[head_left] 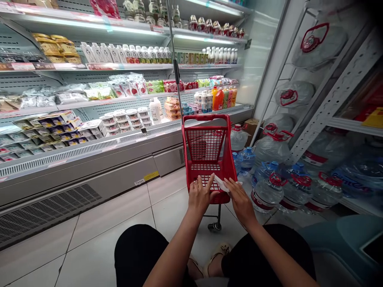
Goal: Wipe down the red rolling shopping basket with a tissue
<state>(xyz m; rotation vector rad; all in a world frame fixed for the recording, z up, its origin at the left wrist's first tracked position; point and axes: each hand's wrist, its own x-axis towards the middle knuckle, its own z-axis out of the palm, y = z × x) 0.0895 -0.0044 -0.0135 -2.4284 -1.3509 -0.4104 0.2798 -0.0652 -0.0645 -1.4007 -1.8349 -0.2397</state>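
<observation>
1 head camera looks forward and down (from seated height) at a nearby red basket (208, 153)

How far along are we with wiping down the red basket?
No wiped part can be told apart. In hand: right hand presses a white cloth on the red basket near its rim, left hand steadying beside it. Left: the mesh walls and handle, untouched now.
</observation>
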